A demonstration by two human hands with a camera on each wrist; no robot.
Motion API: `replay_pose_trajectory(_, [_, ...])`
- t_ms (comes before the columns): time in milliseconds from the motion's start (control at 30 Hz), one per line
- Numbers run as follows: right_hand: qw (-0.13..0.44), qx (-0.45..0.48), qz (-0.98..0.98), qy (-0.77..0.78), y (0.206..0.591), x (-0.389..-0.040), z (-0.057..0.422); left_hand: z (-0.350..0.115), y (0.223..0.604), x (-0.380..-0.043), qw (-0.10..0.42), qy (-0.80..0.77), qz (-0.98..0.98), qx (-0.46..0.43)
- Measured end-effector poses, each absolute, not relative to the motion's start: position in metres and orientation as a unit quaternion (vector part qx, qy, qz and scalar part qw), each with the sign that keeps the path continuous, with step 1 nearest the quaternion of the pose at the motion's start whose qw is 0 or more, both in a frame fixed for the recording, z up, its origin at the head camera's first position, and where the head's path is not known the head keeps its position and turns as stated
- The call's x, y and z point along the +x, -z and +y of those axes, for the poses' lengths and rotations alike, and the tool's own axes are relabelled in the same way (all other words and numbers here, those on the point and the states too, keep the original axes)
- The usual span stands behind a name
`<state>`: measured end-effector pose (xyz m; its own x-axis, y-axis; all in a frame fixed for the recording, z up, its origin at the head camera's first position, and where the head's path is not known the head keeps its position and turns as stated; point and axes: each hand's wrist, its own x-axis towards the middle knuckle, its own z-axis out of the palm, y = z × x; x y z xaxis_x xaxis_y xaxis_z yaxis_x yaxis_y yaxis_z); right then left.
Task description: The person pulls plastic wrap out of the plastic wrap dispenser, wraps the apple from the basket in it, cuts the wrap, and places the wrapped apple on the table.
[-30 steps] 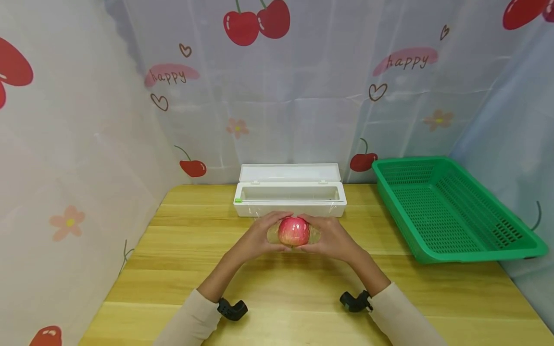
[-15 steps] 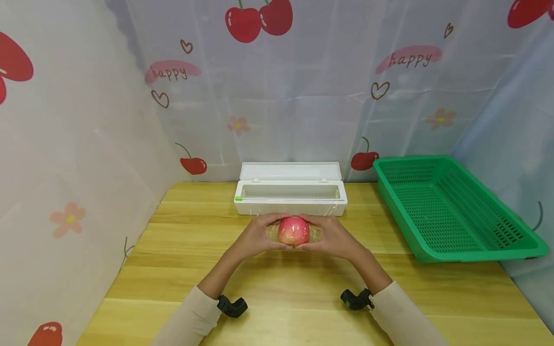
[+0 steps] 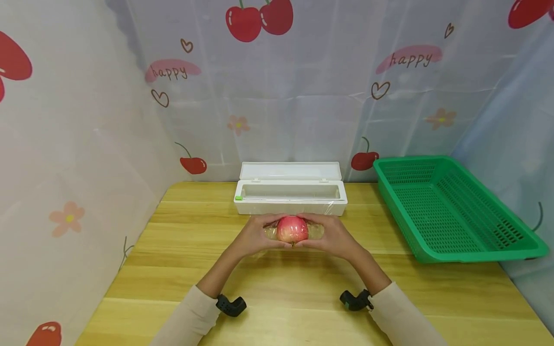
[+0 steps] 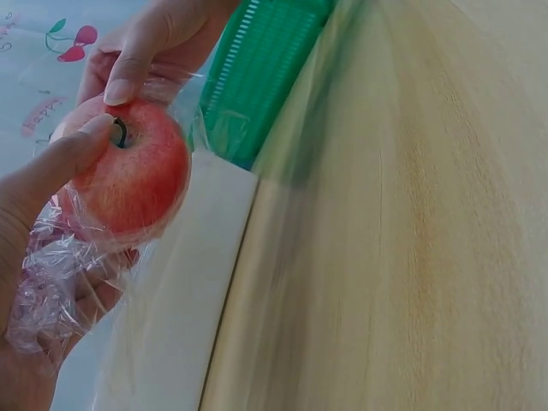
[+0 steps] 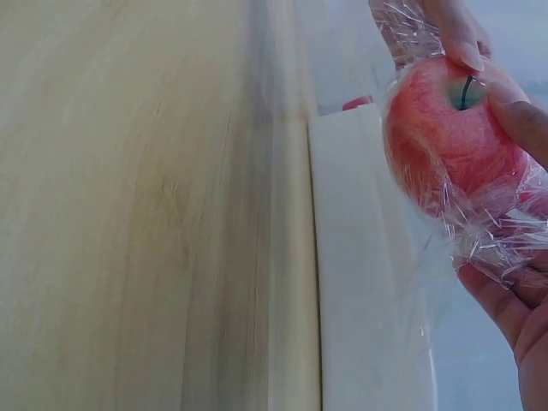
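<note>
Near the white box (image 3: 291,207), the left grip (image 3: 255,235) and right grip (image 3: 333,235) hold a red, dark-stemmed apple (image 3: 292,229) in crinkled clear film (image 4: 44,287).

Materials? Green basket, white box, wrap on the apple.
Basket: likely molded plastic, slight sheen; regular perforations, uniform color. Box: probably rigid plastic, smooth; even white, crisp edges. Wrap: thin clear film, glossy, likely plastic; crinkles and glints around the apple.

A curtained booth: cherry-print cloth (image 3: 303,125) hangs on 3 sides of a wooden tabletop (image 3: 294,302)
</note>
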<state>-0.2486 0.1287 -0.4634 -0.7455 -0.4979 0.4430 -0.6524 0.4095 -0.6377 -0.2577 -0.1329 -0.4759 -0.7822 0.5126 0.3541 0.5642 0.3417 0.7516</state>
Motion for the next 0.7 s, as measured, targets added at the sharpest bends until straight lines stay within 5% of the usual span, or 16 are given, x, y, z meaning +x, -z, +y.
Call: replay_pose_trajectory(700, [0.034, 0.314, -0.816, -0.484, 0.4641, -0.2492, 0.1322, -0.1329, 0.4734, -0.2599, 0.017, 0.449, -0.811, -0.375])
